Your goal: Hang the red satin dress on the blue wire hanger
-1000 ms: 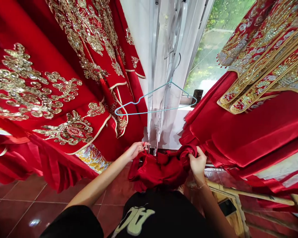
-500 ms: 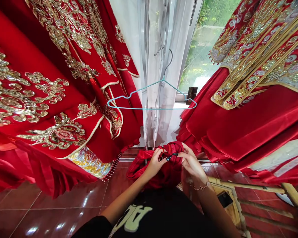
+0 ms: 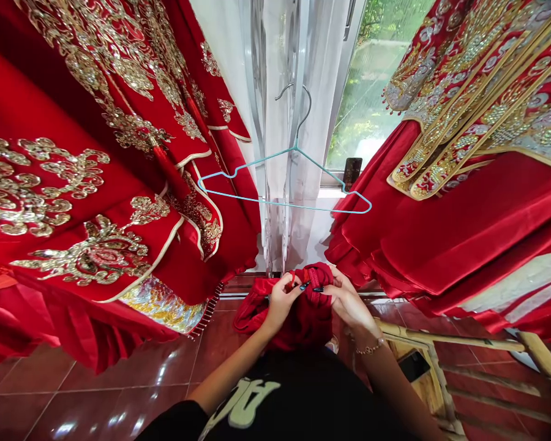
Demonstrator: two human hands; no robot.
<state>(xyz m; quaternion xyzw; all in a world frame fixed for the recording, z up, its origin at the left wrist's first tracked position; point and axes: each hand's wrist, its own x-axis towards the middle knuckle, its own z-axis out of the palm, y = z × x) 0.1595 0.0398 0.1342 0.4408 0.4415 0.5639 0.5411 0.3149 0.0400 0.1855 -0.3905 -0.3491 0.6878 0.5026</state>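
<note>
The left hand (image 3: 281,304) and right hand (image 3: 350,304) pinch a crumpled, glossy red satin garment (image 3: 314,321) between their fingers (image 3: 288,289), its folds bunched

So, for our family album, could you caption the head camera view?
Left hand and right hand gather red satin below a blue wire hanger, between gold-embroidered red gowns.

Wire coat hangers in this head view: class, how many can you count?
1: a pale blue wire coat hanger, hanging before the white curtain between one gold-embroidered red robe and another; more may be hidden.
</note>
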